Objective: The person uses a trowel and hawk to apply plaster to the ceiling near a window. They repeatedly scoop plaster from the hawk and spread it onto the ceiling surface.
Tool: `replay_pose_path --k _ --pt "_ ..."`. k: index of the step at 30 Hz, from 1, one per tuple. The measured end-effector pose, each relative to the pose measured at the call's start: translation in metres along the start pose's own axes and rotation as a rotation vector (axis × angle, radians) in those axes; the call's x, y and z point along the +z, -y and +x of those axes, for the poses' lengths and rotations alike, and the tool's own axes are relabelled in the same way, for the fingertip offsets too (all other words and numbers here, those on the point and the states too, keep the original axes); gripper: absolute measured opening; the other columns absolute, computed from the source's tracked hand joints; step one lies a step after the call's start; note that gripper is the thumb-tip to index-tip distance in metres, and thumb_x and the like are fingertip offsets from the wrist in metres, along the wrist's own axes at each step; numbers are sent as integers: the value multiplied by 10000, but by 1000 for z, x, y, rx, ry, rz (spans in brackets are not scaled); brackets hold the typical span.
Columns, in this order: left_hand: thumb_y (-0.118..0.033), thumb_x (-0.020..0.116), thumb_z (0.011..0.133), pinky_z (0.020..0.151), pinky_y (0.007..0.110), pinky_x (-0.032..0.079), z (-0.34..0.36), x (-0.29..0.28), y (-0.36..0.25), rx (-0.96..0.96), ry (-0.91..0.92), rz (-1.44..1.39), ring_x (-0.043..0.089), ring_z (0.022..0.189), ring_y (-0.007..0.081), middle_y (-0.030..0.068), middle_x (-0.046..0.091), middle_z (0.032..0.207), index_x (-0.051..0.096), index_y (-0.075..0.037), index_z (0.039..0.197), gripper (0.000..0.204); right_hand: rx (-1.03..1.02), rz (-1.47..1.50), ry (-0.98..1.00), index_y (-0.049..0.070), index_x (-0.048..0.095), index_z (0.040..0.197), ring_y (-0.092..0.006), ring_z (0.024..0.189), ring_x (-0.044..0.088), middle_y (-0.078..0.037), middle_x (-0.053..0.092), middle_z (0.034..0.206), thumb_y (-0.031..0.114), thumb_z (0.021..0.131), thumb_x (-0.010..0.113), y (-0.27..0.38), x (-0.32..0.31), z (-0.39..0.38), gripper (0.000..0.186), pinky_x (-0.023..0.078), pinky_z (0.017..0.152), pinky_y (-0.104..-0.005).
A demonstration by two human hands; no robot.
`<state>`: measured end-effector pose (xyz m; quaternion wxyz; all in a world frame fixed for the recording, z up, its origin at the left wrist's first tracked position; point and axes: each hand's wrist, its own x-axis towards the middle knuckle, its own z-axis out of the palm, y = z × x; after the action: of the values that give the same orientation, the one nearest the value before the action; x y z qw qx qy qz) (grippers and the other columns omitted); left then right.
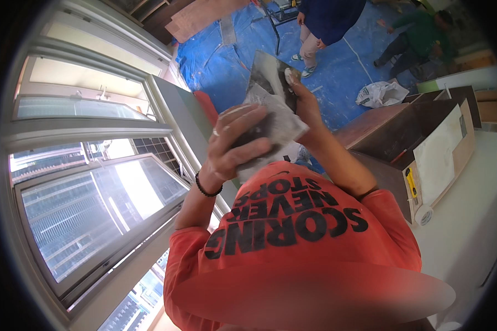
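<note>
My left hand (234, 138) curls over a flat, plaster-smeared grey tool (284, 127) with a dark middle, held above my red shirt (298, 220). My right hand (301, 96) grips a dark, square metal blade (262, 69) streaked with white plaster, its fingertips whitened. The grey tool lies across the lower part of the blade, so the handles and the exact shapes of both tools are partly hidden by each other and by my fingers.
Open windows (99, 209) run along my left. Blue sheeting (199, 60) covers the floor, where two people (326, 22) (411, 41) stand or crouch near a white sack (381, 94). At right are dark wooden boxes (381, 127) with a yellow cutter (410, 182) and tape roll (423, 215).
</note>
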<state>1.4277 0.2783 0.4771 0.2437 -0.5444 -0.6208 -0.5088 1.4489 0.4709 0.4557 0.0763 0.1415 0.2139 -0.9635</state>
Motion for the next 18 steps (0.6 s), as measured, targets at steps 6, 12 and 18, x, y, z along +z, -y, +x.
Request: replay_pose_path --k 6,12,18 --pt "-123 756 766 1026 487 494 -43 -30 21 -146 138 295 598 1237 364 133 635 1342 728 -171 1193 431 -33 -102 -40 40 542 1339 -273 1096 680 -146 664 1239 342 1054 469 -22 5 20 422 551 972 -432" --pt "-34 726 851 975 444 514 -92 -92 42 -370 98 467 646 1182 350 165 694 1212 674 -57 1255 408 -89 -31 34 53 527 1345 -264 1081 679 -123 650 1250 367 1041 517 -30 36 26 437 559 956 -439" --pt "40 625 939 976 383 525 -52 -79 -12 -635 -226 379 691 1090 295 159 717 1141 667 35 1227 291 -359 -134 20 43 544 1310 -189 1036 690 -97 661 1187 293 1058 526 -51 38 45 355 568 914 -364"
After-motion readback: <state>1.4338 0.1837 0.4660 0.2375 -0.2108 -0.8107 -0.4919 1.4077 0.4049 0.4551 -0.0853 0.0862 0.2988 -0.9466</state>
